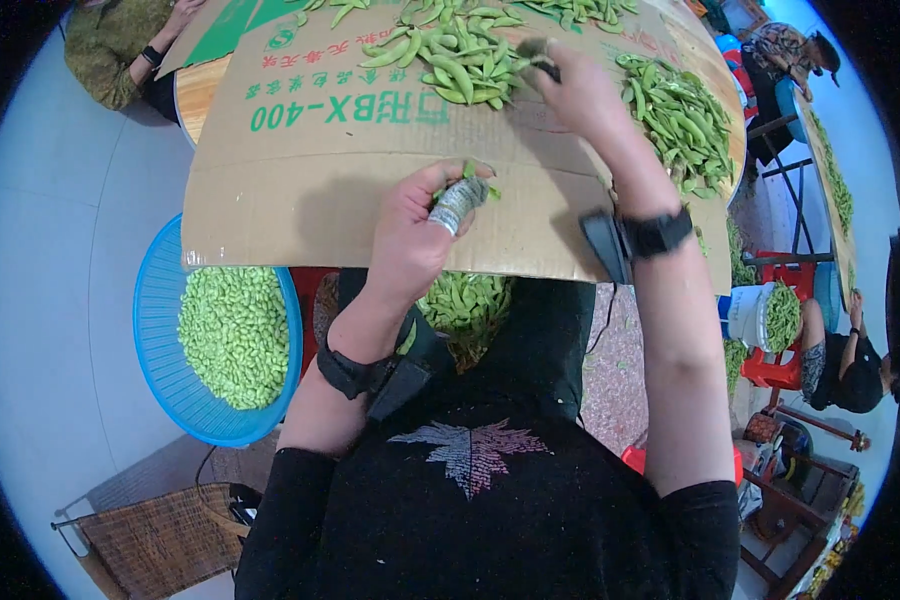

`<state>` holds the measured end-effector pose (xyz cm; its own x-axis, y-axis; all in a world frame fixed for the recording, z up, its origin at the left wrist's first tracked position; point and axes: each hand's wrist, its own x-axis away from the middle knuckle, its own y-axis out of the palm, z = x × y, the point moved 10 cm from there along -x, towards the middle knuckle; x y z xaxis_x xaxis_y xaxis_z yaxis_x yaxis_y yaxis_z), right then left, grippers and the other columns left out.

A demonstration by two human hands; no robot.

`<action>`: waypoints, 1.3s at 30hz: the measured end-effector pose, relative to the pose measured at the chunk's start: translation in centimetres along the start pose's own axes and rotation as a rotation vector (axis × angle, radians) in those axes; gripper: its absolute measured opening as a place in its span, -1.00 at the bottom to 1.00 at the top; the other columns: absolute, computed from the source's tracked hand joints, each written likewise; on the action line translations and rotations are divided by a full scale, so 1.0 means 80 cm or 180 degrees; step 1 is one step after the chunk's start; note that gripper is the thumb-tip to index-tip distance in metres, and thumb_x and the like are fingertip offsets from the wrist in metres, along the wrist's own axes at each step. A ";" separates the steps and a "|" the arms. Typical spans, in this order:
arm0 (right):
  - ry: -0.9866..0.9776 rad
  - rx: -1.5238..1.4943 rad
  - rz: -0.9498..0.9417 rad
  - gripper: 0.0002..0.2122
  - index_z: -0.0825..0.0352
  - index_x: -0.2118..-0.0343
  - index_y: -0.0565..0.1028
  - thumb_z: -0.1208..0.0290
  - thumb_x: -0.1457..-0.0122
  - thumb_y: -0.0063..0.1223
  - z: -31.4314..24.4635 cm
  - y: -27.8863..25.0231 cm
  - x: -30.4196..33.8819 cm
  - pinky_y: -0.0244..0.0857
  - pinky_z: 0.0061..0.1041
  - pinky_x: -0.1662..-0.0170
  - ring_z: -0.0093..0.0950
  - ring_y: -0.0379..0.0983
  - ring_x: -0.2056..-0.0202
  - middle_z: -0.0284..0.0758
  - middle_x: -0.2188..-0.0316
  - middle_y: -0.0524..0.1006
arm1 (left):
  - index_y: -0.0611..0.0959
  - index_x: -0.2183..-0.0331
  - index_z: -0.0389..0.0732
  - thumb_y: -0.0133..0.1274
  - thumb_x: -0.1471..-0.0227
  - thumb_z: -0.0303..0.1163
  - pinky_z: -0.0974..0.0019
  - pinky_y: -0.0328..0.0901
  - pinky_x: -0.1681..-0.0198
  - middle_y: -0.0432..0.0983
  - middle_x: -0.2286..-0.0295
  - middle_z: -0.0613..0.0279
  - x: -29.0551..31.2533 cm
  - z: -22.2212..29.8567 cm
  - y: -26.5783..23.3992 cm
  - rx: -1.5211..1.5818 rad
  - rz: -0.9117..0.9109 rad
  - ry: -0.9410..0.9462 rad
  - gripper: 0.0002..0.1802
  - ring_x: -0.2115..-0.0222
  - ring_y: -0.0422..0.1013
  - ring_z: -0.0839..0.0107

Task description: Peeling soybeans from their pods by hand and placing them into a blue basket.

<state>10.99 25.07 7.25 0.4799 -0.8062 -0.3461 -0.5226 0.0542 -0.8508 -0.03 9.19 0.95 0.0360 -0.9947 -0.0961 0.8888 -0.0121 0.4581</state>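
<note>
Over the near part of the flattened cardboard [300, 190], my left hand [415, 225] is closed in a pinch. A green soybean pod [469, 170] shows in part at its fingertips, and a grey-white wrap [457, 205] covers one finger. My right hand [582, 95] is at the right edge of a pile of green soybean pods [460, 65]. Its fingers are blurred and point away, with something dark on or between them, so I cannot see whether they hold a pod. Another heap of pods [680, 125] lies to its right.
Left of my lap stands a blue basket [160, 380] of shelled green beans [235, 335]. More pods [465, 300] are between my legs. A white bucket [740, 315] of pods stands at right. Other people sit nearby; a wicker chair [155, 535] is at lower left.
</note>
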 end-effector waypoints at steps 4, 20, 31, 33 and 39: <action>-0.0009 0.0959 -0.0326 -0.80 0.40 0.33 0.42 0.41 -0.03 -0.13 0.007 0.031 -0.023 0.31 -0.18 0.26 -0.08 0.43 0.34 -0.01 0.44 0.49 | 0.53 0.22 -0.28 -0.16 0.11 -0.66 0.62 0.11 0.54 0.44 0.42 0.38 0.002 0.003 -0.003 0.0276 0.0162 -0.0119 -0.66 0.52 0.27 0.71; 0.0425 -0.1186 -0.0396 -0.84 0.40 0.40 0.44 0.41 -0.02 0.08 -0.090 -0.007 0.154 0.21 -0.59 0.48 -0.64 0.26 0.57 -0.38 0.65 0.39 | 0.57 0.30 -0.18 -0.10 0.02 -0.51 0.57 0.11 0.56 0.39 0.55 0.50 0.015 -0.001 0.034 -0.2192 -0.0767 -0.0359 -0.79 0.58 0.22 0.72; 0.0358 0.0107 -0.0073 -0.78 0.41 0.42 0.44 0.31 -0.04 -0.03 -0.012 0.011 0.052 0.30 -0.20 0.34 -0.07 0.42 0.39 -0.01 0.50 0.48 | 0.56 0.33 -0.30 -0.06 -0.08 -0.37 0.64 0.02 0.62 0.40 0.56 0.43 0.020 0.001 -0.017 -0.0692 0.0083 -0.0497 -0.80 0.62 0.19 0.72; 0.0582 0.0390 -0.0070 -0.81 0.42 0.47 0.40 0.35 -0.06 -0.09 -0.006 0.017 0.057 0.27 -0.15 0.33 0.00 0.38 0.39 0.01 0.52 0.46 | 0.55 0.32 -0.30 -0.05 -0.07 -0.39 0.65 0.01 0.62 0.41 0.54 0.41 0.018 -0.005 -0.020 -0.0562 0.0031 -0.0515 -0.81 0.61 0.19 0.73; 0.0838 -0.0833 0.0078 -0.80 0.42 0.49 0.47 0.36 0.01 -0.07 -0.021 -0.003 0.112 0.29 -0.21 0.35 -0.09 0.42 0.45 -0.03 0.54 0.47 | 0.50 0.26 -0.26 -0.11 0.02 -0.56 0.66 0.04 0.62 0.38 0.51 0.38 0.008 -0.009 -0.005 -0.0151 0.0190 -0.0884 -0.78 0.59 0.23 0.70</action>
<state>14.25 16.88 5.05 0.2851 -0.9323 -0.2226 -0.7105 -0.0497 -0.7020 -0.01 8.60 0.09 -0.0319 -0.9834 0.1785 0.9095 0.0455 0.4132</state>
